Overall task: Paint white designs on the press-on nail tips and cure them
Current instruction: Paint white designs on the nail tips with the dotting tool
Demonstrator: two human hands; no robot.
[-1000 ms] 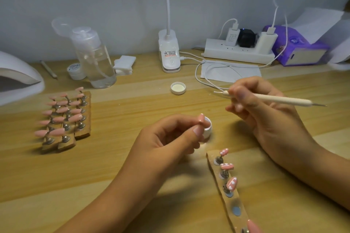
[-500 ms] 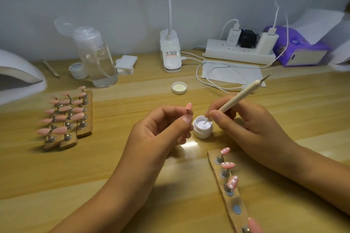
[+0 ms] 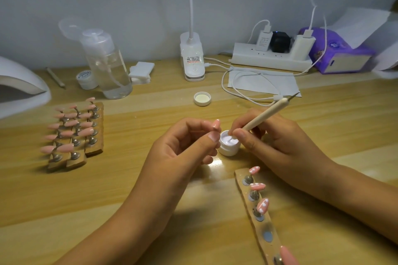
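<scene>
Press-on nail tip (image 3: 216,124) is pinched between thumb and forefinger of the left hand (image 3: 183,153), just left of the white gel jar (image 3: 229,151), probably kept close so the paint travels little. Right hand (image 3: 280,146) fingers grip the dotting pen (image 3: 265,115), its end dipped in the jar to load white. Dotted tips (image 3: 263,205) stand just below the jar. The plain pink rack (image 3: 73,133) sits well left of the jar, likely waiting.

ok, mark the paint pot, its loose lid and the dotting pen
paint pot (image 3: 230,150), head view, front wall.
lid (image 3: 202,98), head view, inner face.
dotting pen (image 3: 266,113), head view, middle of shaft.
</scene>
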